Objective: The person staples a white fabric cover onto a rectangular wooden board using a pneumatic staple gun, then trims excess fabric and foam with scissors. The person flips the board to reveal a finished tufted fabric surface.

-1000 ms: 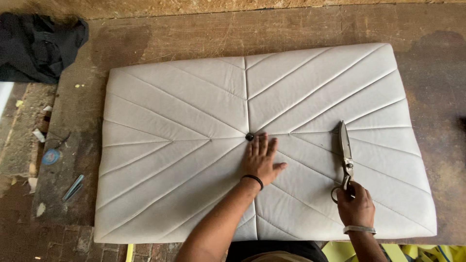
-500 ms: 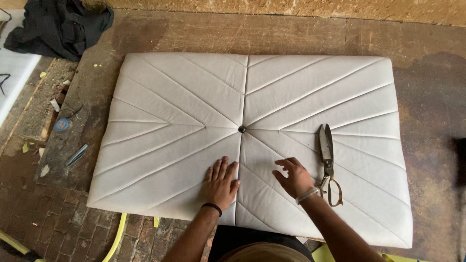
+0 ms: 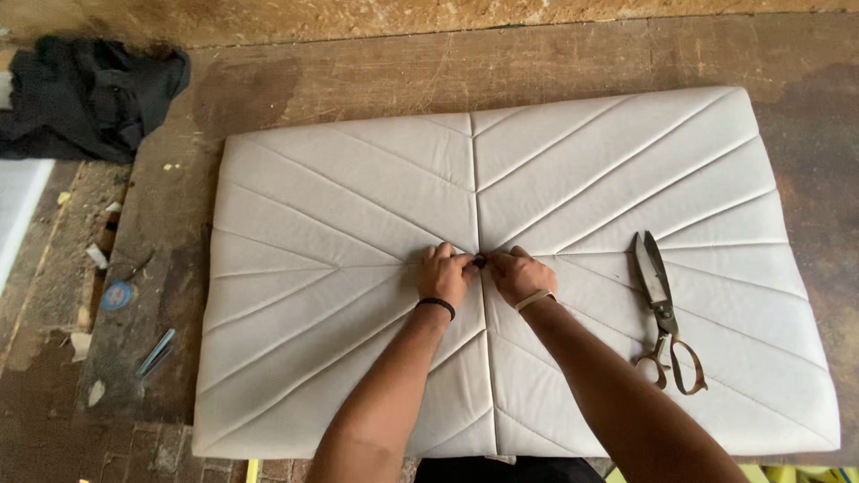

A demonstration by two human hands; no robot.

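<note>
Both the left hand (image 3: 445, 275) and right hand (image 3: 519, 273) had fingertips pinched together on the small dark button (image 3: 480, 261) at the centre of the pale grey quilted upholstered panel (image 3: 340, 206), best pressed evenly, while large metal shears (image 3: 660, 304) lay nearby.

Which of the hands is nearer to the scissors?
Right. The right hand rests at the panel's centre, beside the scissors but apart from them; the left hand lies further away.
</note>
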